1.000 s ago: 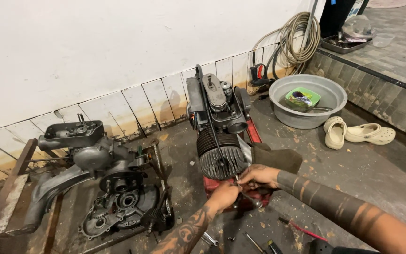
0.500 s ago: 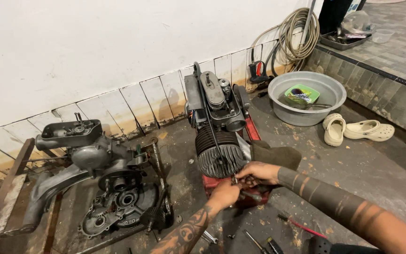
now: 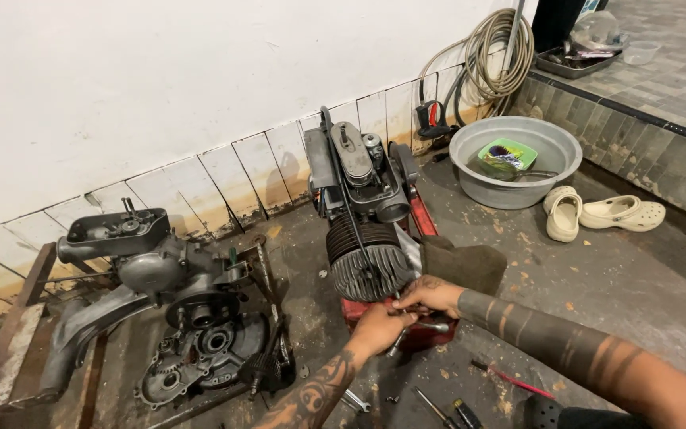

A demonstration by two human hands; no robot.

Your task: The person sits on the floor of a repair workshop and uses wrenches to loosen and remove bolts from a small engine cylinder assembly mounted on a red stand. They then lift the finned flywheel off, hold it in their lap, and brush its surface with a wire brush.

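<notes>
We find the engine [image 3: 363, 218] lying on the floor, its finned cylinder head [image 3: 363, 262] directly above our two hands and resting against a red stand [image 3: 422, 226]. Well to the left of the hands, a second engine [image 3: 160, 278] lies opened on a rusty frame, its gears exposed. Far up and right of the hands stand a grey basin [image 3: 514, 155] holding a small green tub with a coloured printed lid, a coiled hose [image 3: 494, 52] on the wall, and a pair of pale clogs [image 3: 597, 214]. The right hand [image 3: 434, 294] pinches a small metal part at the lower edge of the fins; the left hand [image 3: 379, 327] is closed around a slim metal tool [image 3: 398, 340] just below it. We judge the work on the cylinder head to be under way, not complete: the head remains mounted. A wrench [image 3: 356, 401] and screwdrivers [image 3: 454, 411] lie below the hands.
</notes>
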